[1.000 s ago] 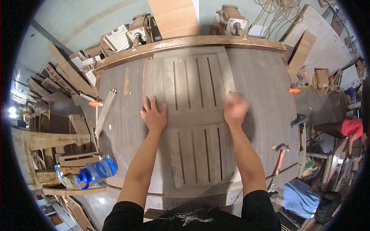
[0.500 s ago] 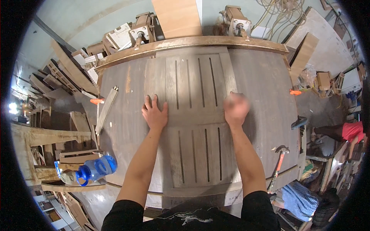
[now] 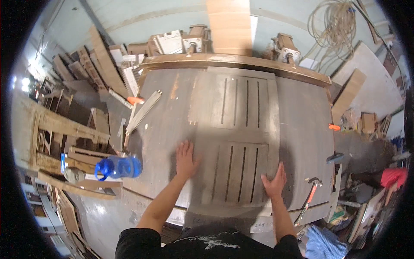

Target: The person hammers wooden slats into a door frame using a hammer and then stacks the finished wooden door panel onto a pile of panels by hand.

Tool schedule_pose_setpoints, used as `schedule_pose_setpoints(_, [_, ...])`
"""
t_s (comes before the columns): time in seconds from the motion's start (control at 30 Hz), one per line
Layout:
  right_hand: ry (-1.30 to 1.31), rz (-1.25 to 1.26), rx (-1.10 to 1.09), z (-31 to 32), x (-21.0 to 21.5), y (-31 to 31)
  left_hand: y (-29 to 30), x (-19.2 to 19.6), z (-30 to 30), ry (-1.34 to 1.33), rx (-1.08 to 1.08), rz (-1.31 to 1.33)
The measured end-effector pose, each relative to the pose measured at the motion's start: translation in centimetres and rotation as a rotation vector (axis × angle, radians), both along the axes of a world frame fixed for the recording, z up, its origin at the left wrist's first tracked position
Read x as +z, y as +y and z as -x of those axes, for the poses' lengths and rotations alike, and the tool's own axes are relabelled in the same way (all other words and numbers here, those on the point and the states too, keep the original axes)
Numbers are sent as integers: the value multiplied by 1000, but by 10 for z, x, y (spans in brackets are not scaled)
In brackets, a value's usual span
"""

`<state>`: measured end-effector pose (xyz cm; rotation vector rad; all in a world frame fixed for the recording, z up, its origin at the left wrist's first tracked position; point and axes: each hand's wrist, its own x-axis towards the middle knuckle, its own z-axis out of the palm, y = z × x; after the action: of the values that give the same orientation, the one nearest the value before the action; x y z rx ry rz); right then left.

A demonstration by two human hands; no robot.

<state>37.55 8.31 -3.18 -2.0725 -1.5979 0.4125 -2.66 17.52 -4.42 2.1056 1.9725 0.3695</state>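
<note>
A grey-brown wooden panel with two groups of long narrow slots lies flat on the broad workbench. Along the panel's left edge is my left hand, palm down with fingers stretched out. My right hand rests at the right edge of the panel's near half, thumb apart from the fingers. Neither hand grips a loose thing. To the right on the bench lies a claw hammer with a red and dark handle. Thin wooden strips lie at the bench's left side.
A blue water jug lies at the left. A wooden rail runs along the bench's far edge, with metal cylinders behind it. Orange parts mark both bench sides. A person in red is at far right.
Both hands have moved nearer along the panel's edges. The right hand, blurred and bunched before, now has its fingers spread. My view has shifted, so the bench sits differently in it.
</note>
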Motion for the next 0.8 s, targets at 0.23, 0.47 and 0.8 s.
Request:
schedule_pose_setpoints(0.23, [-84, -41, -177, 16, -19, -101, -146, 9, 10, -160, 105, 120])
schedule_pose_setpoints(0.47, [521, -33, -235, 19, 36, -111, -134, 30, 18, -1120, 272, 436])
schedule_pose_setpoints(0.8, [717, 168, -105, 85, 40, -201, -78, 235, 80, -348, -110, 103])
